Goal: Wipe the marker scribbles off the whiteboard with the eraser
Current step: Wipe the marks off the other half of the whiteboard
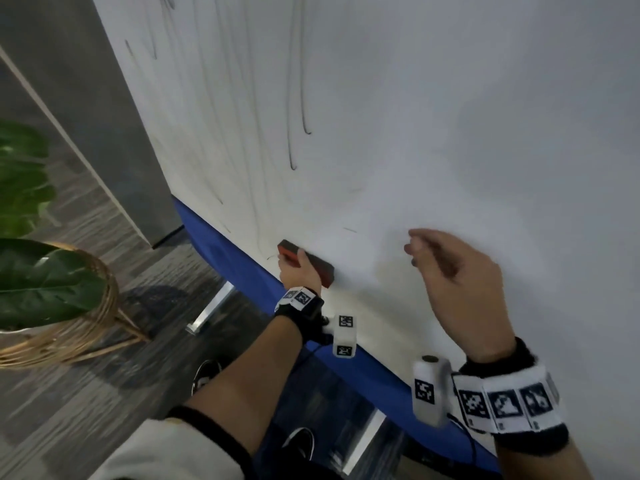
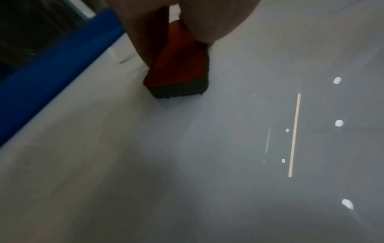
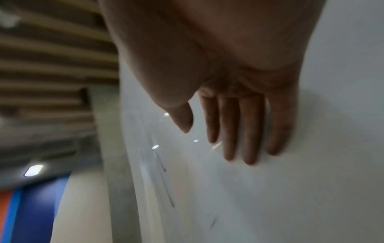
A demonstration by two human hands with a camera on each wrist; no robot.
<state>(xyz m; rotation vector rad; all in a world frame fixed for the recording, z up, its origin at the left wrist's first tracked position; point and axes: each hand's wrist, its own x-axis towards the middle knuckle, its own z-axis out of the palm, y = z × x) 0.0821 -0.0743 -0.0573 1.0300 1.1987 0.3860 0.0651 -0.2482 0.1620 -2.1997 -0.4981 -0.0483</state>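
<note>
Streaked whiteboard (image 1: 398, 116) fills the view; left hand (image 1: 299, 271) grips the eraser (image 1: 306, 262), long axis along the blue bottom frame (image 1: 221, 244). Right hand (image 1: 457, 275) hangs relaxed, holding nothing.

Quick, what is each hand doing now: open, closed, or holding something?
Left hand: grips the eraser, pressed on the whiteboard.
Right hand: open, fingers relaxed, holds nothing.

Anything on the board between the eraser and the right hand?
Head view: between eraser and right hand, bare whiteboard except one short faint marker dash.
</note>
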